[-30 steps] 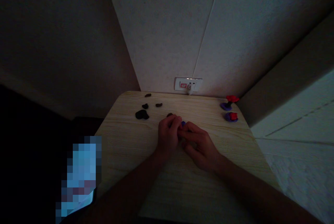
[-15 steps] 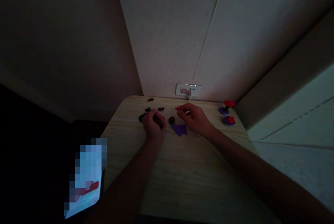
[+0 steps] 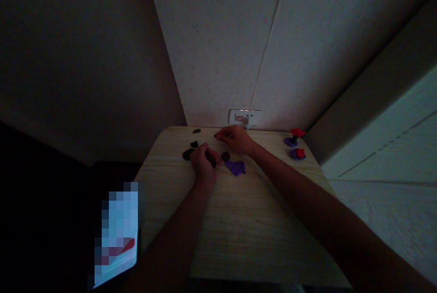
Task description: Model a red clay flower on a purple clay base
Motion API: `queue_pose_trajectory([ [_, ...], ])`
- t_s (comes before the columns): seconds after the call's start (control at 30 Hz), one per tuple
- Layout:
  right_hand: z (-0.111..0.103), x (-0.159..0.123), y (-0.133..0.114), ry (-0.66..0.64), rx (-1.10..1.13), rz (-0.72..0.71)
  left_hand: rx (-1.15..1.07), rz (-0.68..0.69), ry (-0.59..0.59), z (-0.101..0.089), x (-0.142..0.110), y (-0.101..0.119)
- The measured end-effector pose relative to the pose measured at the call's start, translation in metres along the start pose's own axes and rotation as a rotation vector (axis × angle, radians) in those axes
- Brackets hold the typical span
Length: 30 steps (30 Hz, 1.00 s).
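Observation:
My left hand [image 3: 204, 164] is curled around a dark brown lump of modelling clay [image 3: 210, 160], low over the table. Farther back, my right hand [image 3: 235, 139] pinches a small dark clay piece [image 3: 215, 136] between thumb and fingertips. A brown clay ball [image 3: 226, 156] lies between the hands, touching or close to a flat purple clay sheet [image 3: 236, 168]. Just left of my left hand rests a black clay lump [image 3: 187, 154], with a smaller black bit [image 3: 194, 144] behind it. Another brown scrap [image 3: 197, 131] sits near the back edge.
Two purple-and-red clay figures, an upright one [image 3: 294, 137] and a lower one [image 3: 298, 154], stand on the right of the wooden table [image 3: 218, 229]. Behind it, a wall socket [image 3: 244, 117] holds a plug. A lit screen [image 3: 118, 238] is at the lower left.
My right hand has moved left and back, and its fingers have closed on the small dark clay piece that lay on the table. The left hand keeps its lump, almost in place.

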State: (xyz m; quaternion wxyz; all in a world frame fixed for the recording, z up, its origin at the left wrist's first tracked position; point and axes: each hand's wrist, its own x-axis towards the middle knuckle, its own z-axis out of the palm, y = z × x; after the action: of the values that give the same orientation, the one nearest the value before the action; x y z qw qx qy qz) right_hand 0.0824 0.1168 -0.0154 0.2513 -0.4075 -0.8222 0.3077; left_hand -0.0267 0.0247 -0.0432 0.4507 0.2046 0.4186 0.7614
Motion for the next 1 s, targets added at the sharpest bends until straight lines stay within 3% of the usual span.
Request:
queue_pose_trajectory([
  [0.03, -0.005, -0.013, 0.002, 0.029, 0.048, 0.009, 0.038, 0.023, -0.027, 0.001, -0.001, 0.000],
  [0.17, -0.020, -0.069, 0.007, 0.256, 0.599, 0.116, 0.165, 0.105, -0.233, 0.006, -0.011, -0.001],
  [0.33, -0.013, -0.101, 0.008, 0.314, 0.845, 0.172, 0.345, 0.137, -0.372, 0.011, -0.023, 0.000],
  [0.53, -0.002, -0.103, 0.015, 0.363, 0.809, 0.149, 0.554, 0.318, -0.438, 0.008, -0.026, -0.003],
  [0.67, -0.004, -0.109, 0.016, 0.396, 0.668, 0.120, 0.600, 0.339, -0.480, 0.007, -0.026, -0.006],
  [0.77, -0.003, -0.113, 0.017, 0.382, 0.691, 0.125, 0.620, 0.357, -0.507, 0.007, -0.027, -0.008],
  [1.0, -0.004, -0.118, 0.014, 0.356, 0.736, 0.157, 0.775, 0.589, -0.537, 0.002, -0.026, -0.008],
])
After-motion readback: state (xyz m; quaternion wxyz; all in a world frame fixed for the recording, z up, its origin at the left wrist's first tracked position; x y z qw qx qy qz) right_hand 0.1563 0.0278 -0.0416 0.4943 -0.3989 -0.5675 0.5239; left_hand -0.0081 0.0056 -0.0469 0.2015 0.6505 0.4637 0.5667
